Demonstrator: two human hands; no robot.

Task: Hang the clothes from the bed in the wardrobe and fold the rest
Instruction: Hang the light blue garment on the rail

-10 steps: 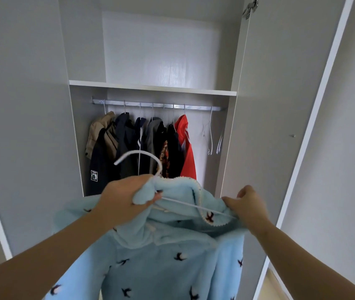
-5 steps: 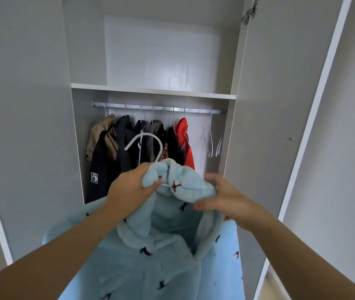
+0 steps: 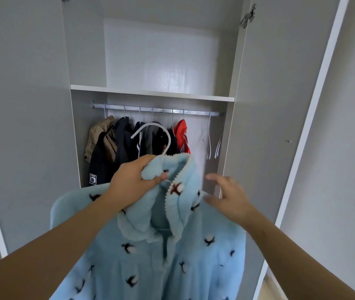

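Pale blue fleece garment [image 3: 150, 260] with small dark motifs, held up in front of the open wardrobe [image 3: 161, 61], filling the view from centre down to six o'clock; hem and sleeve ends cut off by the bottom edge. Collar bunched in the left hand [image 3: 132, 184], fingers clamped round the fabric and the neck of a white hanger [image 3: 165, 135]; hook standing clear at twelve o'clock of the fist, hanger shoulders hidden inside the fleece. Right hand [image 3: 229, 199] at three o'clock of the collar, fingers spread and holding nothing, blurred; touching the garment's shoulder or just off it, cannot tell.

Behind, at twelve o'clock, a metal rail [image 3: 193, 112] under a shelf [image 3: 150, 93], carrying a tan jacket [image 3: 98, 137], several dark garments [image 3: 124, 146] partly hidden by hook and fist, a red garment [image 3: 182, 135], and bare hangers [image 3: 209, 144] at the three o'clock end. White patch [image 3: 93, 179] on the darkest jacket, print too small to read. Door hinge [image 3: 248, 16] at one o'clock.
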